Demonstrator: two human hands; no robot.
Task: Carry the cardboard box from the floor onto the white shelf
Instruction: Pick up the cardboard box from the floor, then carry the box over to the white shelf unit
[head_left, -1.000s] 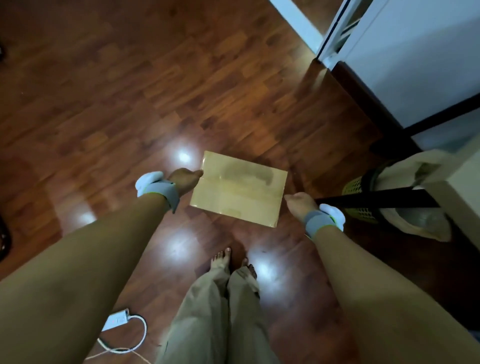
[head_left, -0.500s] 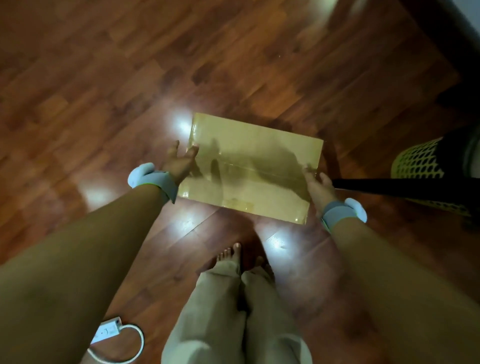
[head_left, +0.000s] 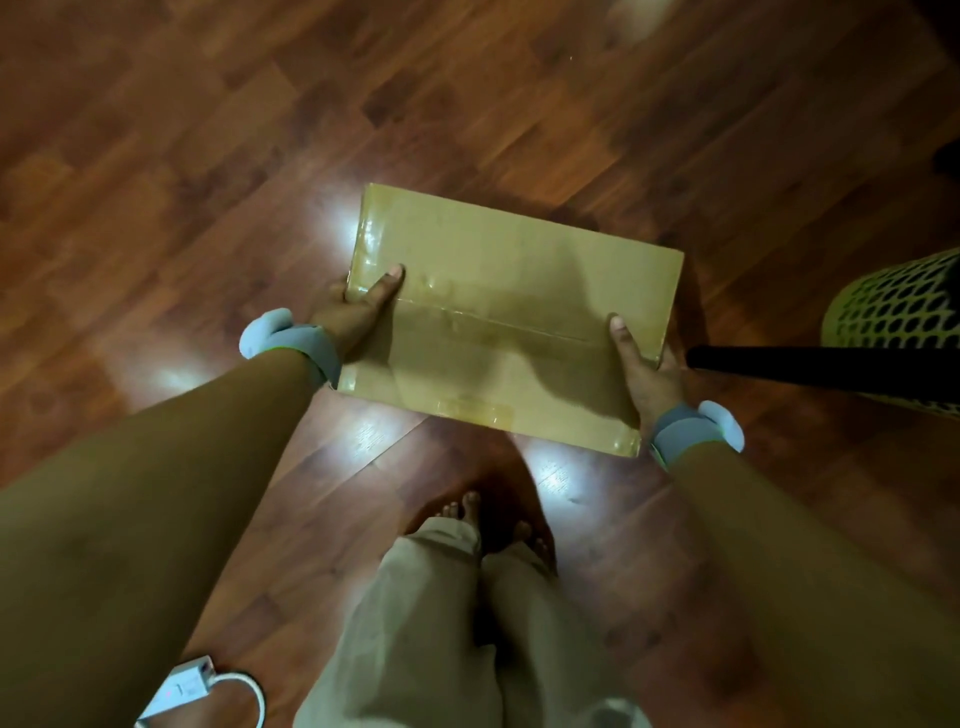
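A flat, taped cardboard box (head_left: 509, 312) lies below me over the dark wooden floor (head_left: 208, 156), just ahead of my bare feet. My left hand (head_left: 358, 312) grips its left short edge, thumb on the top face and fingers under the side. On the right short edge sits my right hand (head_left: 644, 369), thumb resting on top. Both wrists wear grey bands. Whether the box touches the floor I cannot tell. The white shelf is out of view.
A yellow-green mesh basket (head_left: 898, 306) stands at the right edge, with a black bar (head_left: 821, 369) running across in front of it, close to my right hand. A white adapter with a cable (head_left: 182, 691) lies on the floor at the bottom left.
Both hands have closed in from beside the box onto its two short edges, thumbs now on top. The view has tilted down and nearer; the white furniture at right has left the frame.
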